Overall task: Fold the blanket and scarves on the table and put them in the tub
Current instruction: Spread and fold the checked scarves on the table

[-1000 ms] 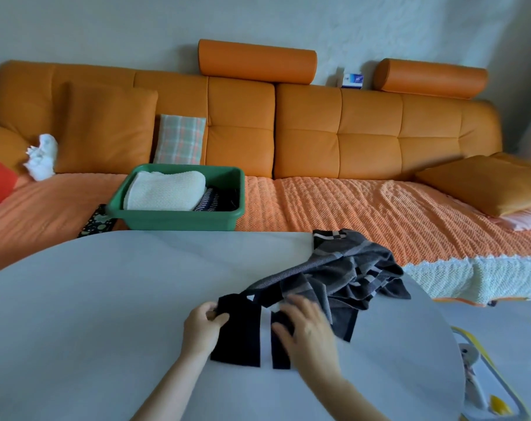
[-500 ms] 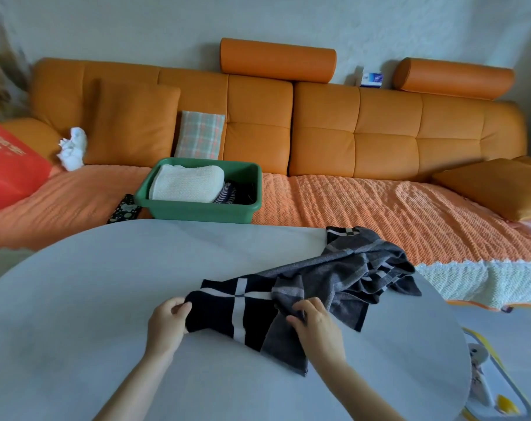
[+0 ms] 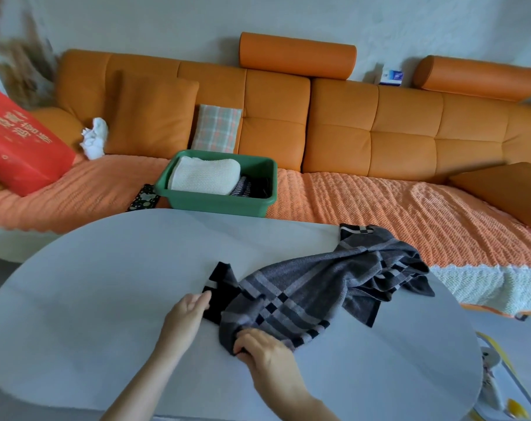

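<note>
My right hand (image 3: pixel 265 352) grips the grey-and-black checked woven scarf (image 3: pixel 319 287) on the white oval table (image 3: pixel 91 284), while my flat left hand (image 3: pixel 186 314) touches its black end.

**Scarf rumpled on the table**

A grey checked scarf (image 3: pixel 303 296) lies rumpled across the oval table (image 3: pixel 106 284). The right hand (image 3: pixel 267 354) grips its near corner with curled fingers; the left hand (image 3: pixel 186 314) lays its fingers on the black end. Beyond the table, on the orange sofa (image 3: pixel 364 123), a green tub (image 3: pixel 215 202) holds a folded cream blanket (image 3: pixel 203 176).
</note>
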